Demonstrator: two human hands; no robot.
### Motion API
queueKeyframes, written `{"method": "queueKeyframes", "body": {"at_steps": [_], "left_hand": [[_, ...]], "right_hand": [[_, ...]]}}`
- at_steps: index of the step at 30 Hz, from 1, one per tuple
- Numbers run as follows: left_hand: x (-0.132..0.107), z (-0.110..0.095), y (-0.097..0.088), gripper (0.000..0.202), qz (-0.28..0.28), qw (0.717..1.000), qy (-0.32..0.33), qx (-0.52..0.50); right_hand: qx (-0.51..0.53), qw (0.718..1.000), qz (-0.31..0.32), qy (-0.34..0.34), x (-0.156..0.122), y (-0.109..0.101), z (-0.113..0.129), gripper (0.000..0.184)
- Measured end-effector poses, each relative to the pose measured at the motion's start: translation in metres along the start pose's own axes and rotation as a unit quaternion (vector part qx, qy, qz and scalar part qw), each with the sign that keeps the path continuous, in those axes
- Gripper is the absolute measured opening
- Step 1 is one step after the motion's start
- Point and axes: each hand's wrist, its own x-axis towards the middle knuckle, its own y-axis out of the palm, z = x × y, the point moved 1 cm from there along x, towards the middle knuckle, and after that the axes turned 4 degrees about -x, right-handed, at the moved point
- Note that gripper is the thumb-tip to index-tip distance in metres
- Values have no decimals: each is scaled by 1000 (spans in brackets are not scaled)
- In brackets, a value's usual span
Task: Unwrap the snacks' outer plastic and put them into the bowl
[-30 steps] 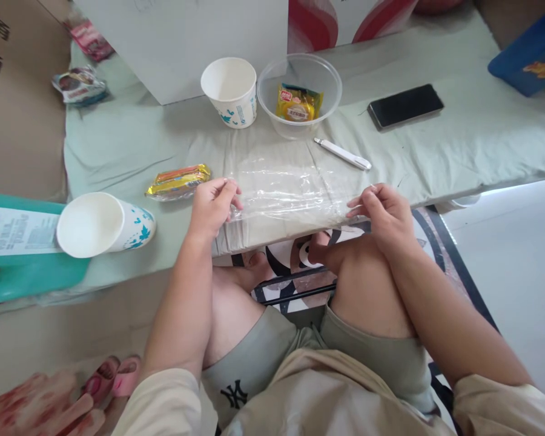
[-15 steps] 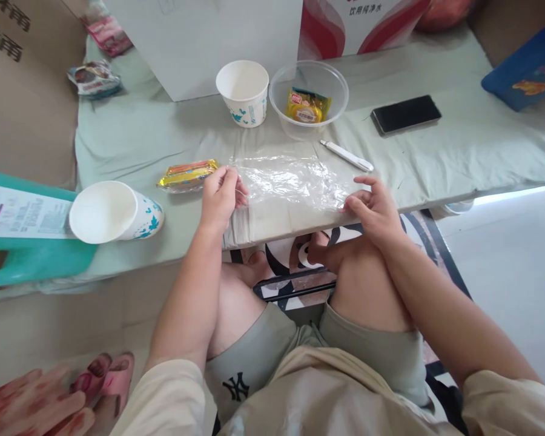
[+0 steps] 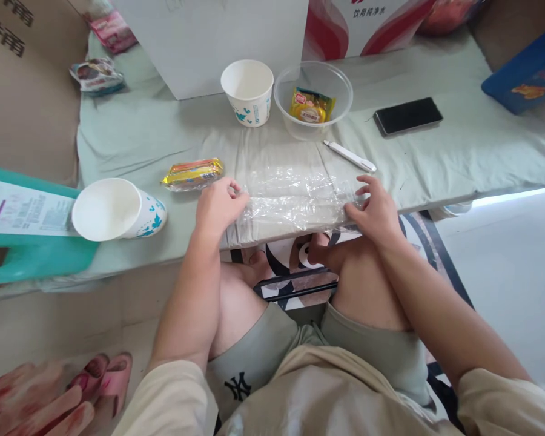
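Note:
A crumpled sheet of clear plastic film (image 3: 295,200) lies stretched between my hands at the front edge of the cloth-covered table. Its near side droops a little over that edge. My left hand (image 3: 220,209) is closed on the film's left end, thumb pointing inward. At the right end, my right hand (image 3: 375,209) has its thumb on the film and its index finger raised; the other fingertips are partly hidden. Just beyond my left hand lies a yellow-and-orange snack packet (image 3: 194,174). A white utility knife (image 3: 349,156) rests beyond the film, near my right hand.
Behind the film stand a white paper cup (image 3: 247,91) and a clear plastic bowl (image 3: 284,109) holding a yellow snack packet (image 3: 312,106). Another paper cup (image 3: 118,209) leans over at left beside a green plastic object (image 3: 49,260). A black phone (image 3: 407,116) lies at right.
The film has come nearer to me and spread toward the table edge. My left hand has turned and lowered slightly, away from the snack packet. My right hand stays nearly in place.

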Motion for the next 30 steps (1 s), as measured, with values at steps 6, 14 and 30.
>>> {"method": "queueKeyframes", "body": {"at_steps": [6, 14, 30], "left_hand": [[-2, 8, 12, 49, -12, 997, 78, -9], [3, 7, 18, 41, -5, 996, 91, -23], [1, -42, 40, 68, 425, 711, -110, -549]], "right_hand": [[-98, 975, -130, -152, -28, -14, 22, 48], [-217, 905, 153, -333, -43, 37, 70, 62], [397, 849, 346, 33, -17, -27, 89, 45]]}}
